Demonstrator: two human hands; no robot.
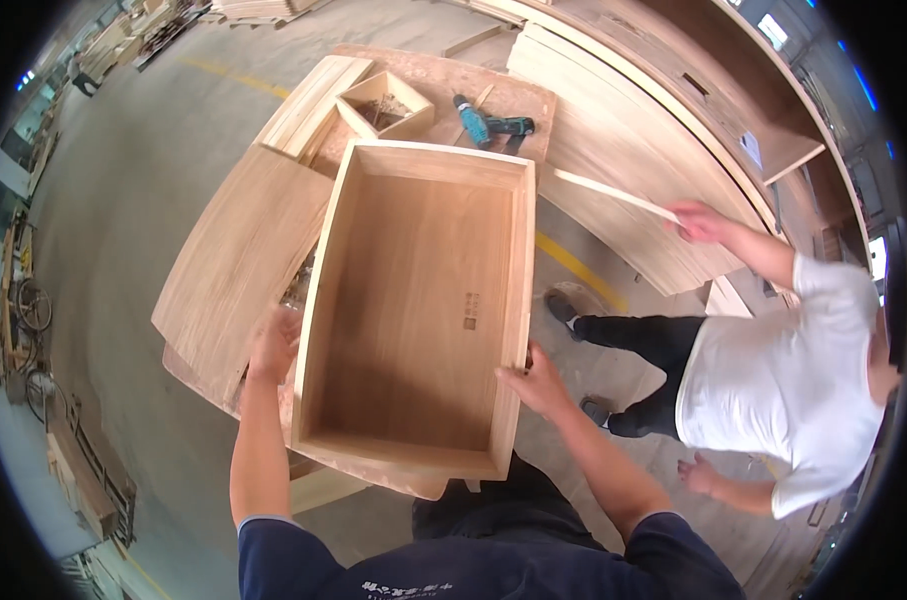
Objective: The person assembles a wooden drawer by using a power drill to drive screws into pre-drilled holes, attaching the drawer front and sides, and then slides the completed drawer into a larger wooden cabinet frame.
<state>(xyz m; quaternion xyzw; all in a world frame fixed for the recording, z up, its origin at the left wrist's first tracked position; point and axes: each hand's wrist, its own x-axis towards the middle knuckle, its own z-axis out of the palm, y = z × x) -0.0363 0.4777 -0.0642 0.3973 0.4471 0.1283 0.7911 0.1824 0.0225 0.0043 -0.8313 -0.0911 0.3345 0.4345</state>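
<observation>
A shallow wooden drawer (403, 270), open side up, is held in front of me above the worktable. My left hand (275, 345) is at its left side, with the fingers partly hidden behind the wall and blurred. On the right wall, near the lower corner, my right hand (536, 382) grips the edge, thumb over the rim. Its other fingers go out of sight outside the wall. The drawer's floor bears a small dark printed mark.
Flat boards (235, 235) lie left on the worktable (393, 52). Beyond the drawer are a small wooden box (413, 97) of screws and a teal cordless drill (488, 125). At right, a co-worker in white (773, 400) holds a thin strip (613, 192) beside large panels (613, 130).
</observation>
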